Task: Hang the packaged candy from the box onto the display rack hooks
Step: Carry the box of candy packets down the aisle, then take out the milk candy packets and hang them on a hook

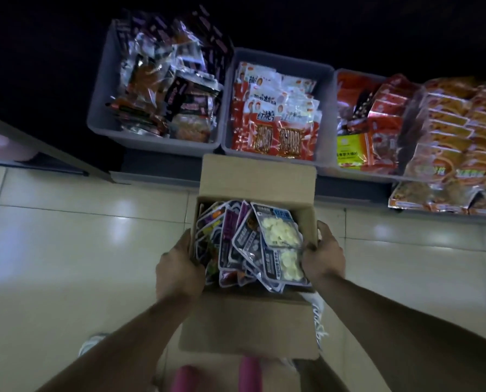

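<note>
An open cardboard box (257,176) is held above the tiled floor, its flaps folded out front and back. Several flat candy packets (253,244) lie piled inside, purple and dark ones at the left, and a clear-windowed packet of pale candy (278,232) on top at the right. My left hand (178,271) grips the box's left wall, fingers curled over the rim. My right hand (322,254) grips the right wall the same way, thumb inside near the pale packets. No display hooks are in view.
Three grey bins stand on a low dark shelf beyond the box: a left bin (100,108) of dark snack packs, a middle bin (230,108) of red and white packs, a right bin (335,114) of red and orange packs. A white shoe (90,343) shows below.
</note>
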